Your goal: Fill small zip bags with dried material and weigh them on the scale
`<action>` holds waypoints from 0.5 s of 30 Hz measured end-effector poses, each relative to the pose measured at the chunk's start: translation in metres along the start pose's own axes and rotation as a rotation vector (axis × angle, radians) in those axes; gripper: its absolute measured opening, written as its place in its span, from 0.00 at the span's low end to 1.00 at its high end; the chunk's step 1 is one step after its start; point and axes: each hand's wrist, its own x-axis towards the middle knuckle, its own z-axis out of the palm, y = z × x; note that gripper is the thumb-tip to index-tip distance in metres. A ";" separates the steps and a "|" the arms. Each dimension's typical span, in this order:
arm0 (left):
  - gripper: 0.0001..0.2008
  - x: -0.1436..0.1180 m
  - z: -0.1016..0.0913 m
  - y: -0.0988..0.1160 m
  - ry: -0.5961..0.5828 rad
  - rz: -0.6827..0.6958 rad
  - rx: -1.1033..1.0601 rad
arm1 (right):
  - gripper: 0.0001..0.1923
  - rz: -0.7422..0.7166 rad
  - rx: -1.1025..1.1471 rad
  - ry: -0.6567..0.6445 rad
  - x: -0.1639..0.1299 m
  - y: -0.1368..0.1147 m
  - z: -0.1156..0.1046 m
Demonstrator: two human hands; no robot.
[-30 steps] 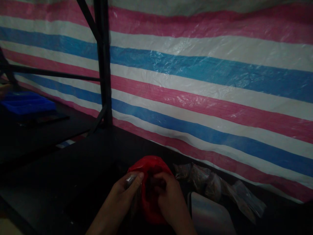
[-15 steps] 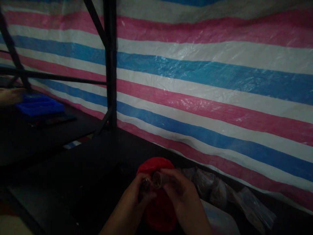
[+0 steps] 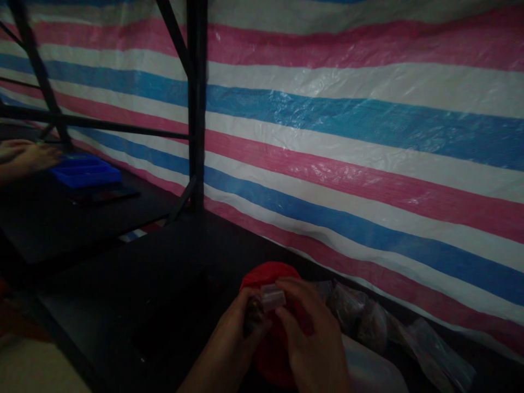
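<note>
My right hand [image 3: 313,322] pinches a small clear plastic tube [image 3: 273,297] between thumb and fingers. It lies sideways, its left end close to the thing in my left hand. My left hand [image 3: 237,333] is closed around a small dark, glinting object [image 3: 254,312]; the dimness hides its kind, and I cannot tell whether the two touch. Below both hands sits a round red container or bag [image 3: 272,363], partly covered by them.
Several clear plastic bags with brownish contents [image 3: 372,322] lie right of my hands, beside a whitish rounded object [image 3: 370,363]. A black post [image 3: 197,109] stands before striped sheeting [image 3: 347,131]. At far left, another person's hands [image 3: 35,155] are near a blue tray [image 3: 88,173].
My right hand has turned the clear tube from mouth facing me to side-on, by my left hand. The view has shifted slightly left, and more of the other person's hands shows.
</note>
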 end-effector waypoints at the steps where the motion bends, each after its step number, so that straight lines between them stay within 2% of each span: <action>1: 0.11 0.000 0.000 -0.001 0.005 0.013 0.008 | 0.17 0.025 -0.013 0.044 0.001 0.003 0.000; 4: 0.07 -0.001 0.000 -0.005 0.024 0.049 0.036 | 0.17 0.118 -0.067 0.115 0.003 0.016 0.007; 7: 0.09 0.000 0.000 -0.005 0.058 0.046 0.044 | 0.18 0.205 -0.156 0.110 0.004 0.029 0.017; 10: 0.12 0.001 -0.001 -0.001 0.085 0.030 0.077 | 0.19 0.195 -0.234 0.092 0.000 0.037 0.021; 15: 0.12 0.001 -0.004 0.001 0.144 -0.003 0.104 | 0.13 0.163 -0.279 -0.103 -0.016 0.044 -0.001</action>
